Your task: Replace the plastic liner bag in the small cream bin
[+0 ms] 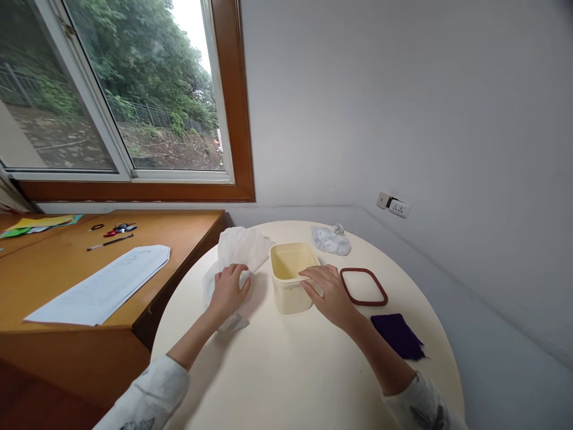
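Note:
A cream-coloured, square plastic container [293,297] stands upright without a cover on the round table, its inside facing up. My right hand [329,292] grips its right rim, thumb and fingers at the edge. To the left, a crumpled white plastic bag [244,246] lies spread on the table. My left hand [230,292] rests on this bag, with curled fingers and thumb around part of it; the fingertips are partly hidden in the plastic. Just right of my right hand lies a brown-red square ring [385,298], flat on the table.
A dark purple cloth [397,335] with a frayed edge lies at the right. Behind the container sits a small knotted clear bag [331,240]. A wooden desk [188,224] at the left holds paper sheets [105,285], a pen [110,242] and scissors [117,230]. The wall borders the round table [286,370].

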